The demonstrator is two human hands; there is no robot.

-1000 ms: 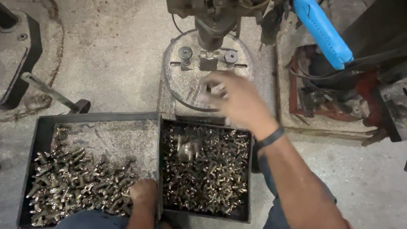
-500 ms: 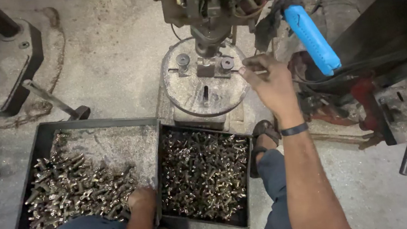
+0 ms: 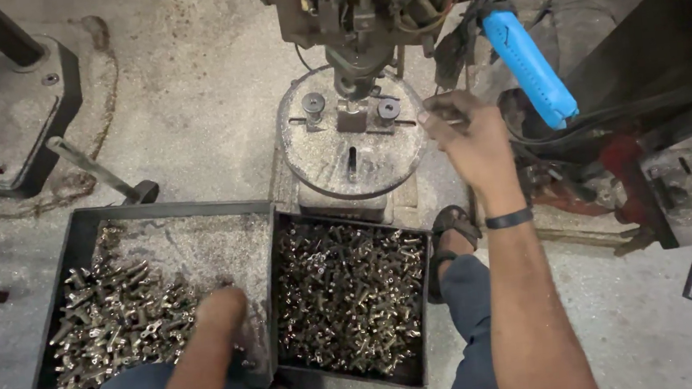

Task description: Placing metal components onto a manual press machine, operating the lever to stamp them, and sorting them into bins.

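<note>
My right hand (image 3: 466, 139) is raised at the right edge of the round metal table (image 3: 334, 160) of a drilling machine (image 3: 362, 7). Its fingers are pinched on a small metal part that is mostly hidden by them. A small fixture (image 3: 351, 118) sits on the table under the spindle. My left hand (image 3: 220, 306) rests low at the inner edge of the left tray (image 3: 78, 224), beside a heap of metal parts (image 3: 116, 314); its fingers are hidden. The right tray (image 3: 355, 375), full of small metal parts (image 3: 347, 292), stands in front of the machine between my knees.
A blue lever handle (image 3: 530, 67) sticks out just right of my right hand. A red-and-black machine frame (image 3: 627, 167) stands at the right. A dark machine base (image 3: 9, 125) and a metal bar (image 3: 99, 172) lie at the left. My sandalled foot (image 3: 450, 225) is beside the right tray.
My right hand has risen from above the right tray and moved right to the edge of the round table. My left hand has stayed at the left tray.
</note>
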